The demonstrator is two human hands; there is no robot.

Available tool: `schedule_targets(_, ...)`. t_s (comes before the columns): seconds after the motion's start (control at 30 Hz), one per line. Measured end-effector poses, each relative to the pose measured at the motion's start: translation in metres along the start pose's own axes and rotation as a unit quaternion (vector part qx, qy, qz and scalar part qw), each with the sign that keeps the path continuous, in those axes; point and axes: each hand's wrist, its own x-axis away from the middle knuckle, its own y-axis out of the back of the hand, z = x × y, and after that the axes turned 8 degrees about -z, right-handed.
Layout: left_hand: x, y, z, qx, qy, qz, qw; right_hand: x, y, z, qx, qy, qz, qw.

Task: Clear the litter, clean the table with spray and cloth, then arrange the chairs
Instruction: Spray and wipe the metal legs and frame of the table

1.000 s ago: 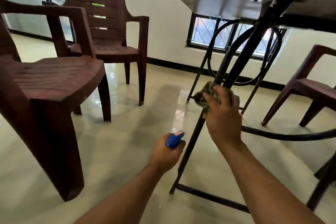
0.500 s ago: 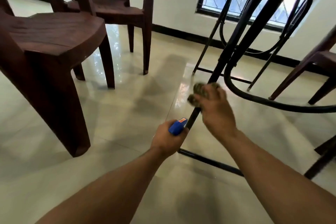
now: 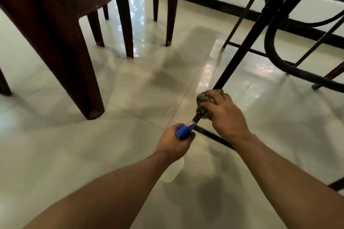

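The cloth (image 3: 204, 105) is gripped round the table leg (image 3: 247, 42) by the right hand (image 3: 226, 115); the spray (image 3: 183, 131), held in the left hand (image 3: 174, 142) at seven o'clock, could be knocked against the leg.

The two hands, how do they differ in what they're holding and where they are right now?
The right hand grips a bunched, mottled cloth wrapped round the black table leg; the left hand holds a blue spray bottle top and touches no leg. The right hand sits higher in the view and farther from the camera; the left is lower and nearer. Both have fingers curled round something, low above the glossy floor.
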Motion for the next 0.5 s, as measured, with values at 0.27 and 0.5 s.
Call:
schedule_targets(0.27, 0.013, 0.003, 0.007, 0.01, 0.033, -0.021, 0.999, -0.01, -0.018, -0.006, 0.028, -0.016, -0.114, 0.993)
schedule_targets(0.5, 0.018, 0.002, 0.005, 0.005, -0.003, -0.051, 0.999, 0.023, -0.053, 0.005, -0.012, 0.009, 0.029, 0.999)
